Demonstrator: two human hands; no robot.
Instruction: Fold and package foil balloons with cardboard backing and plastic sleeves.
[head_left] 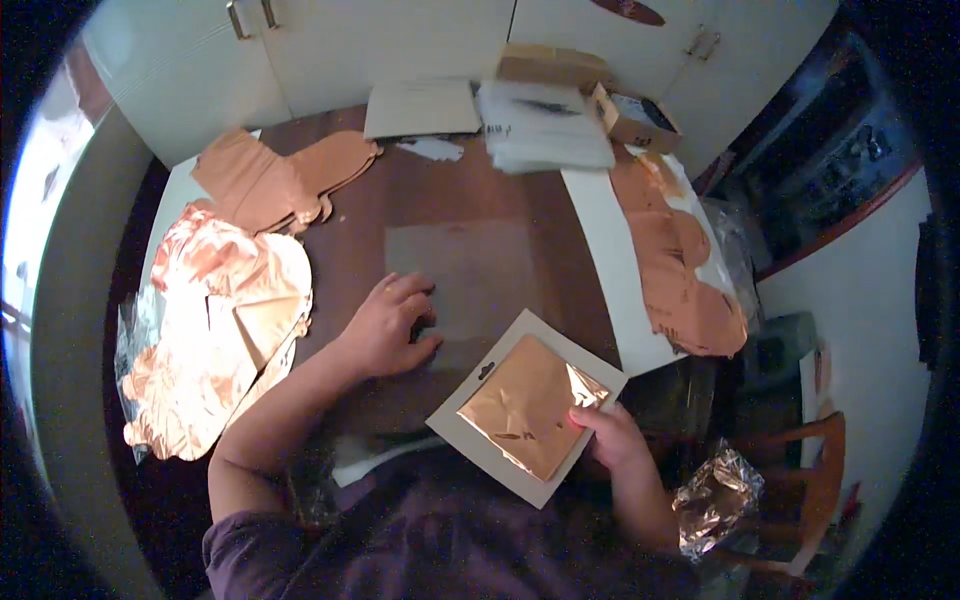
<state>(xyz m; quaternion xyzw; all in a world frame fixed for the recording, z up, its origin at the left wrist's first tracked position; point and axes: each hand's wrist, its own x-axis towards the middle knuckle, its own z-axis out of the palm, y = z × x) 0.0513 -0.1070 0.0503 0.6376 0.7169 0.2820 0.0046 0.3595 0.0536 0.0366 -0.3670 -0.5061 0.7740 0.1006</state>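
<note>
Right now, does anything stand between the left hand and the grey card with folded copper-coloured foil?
Nothing visible stands between the left hand and the grey card with folded copper-coloured foil; the right hand holds the card's right side.

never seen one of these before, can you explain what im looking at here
There's no robot: these are a person's own bare hands. The single picture comes from a wide fisheye camera worn on the head, looking down, so straight edges bend. The right hand holds a pale card with shiny copper-coloured foil on it. The left hand appears empty, over a brown table. Glossy copper-coloured pieces lie to the left, duller ones to the right, and a small box stands behind.
</note>
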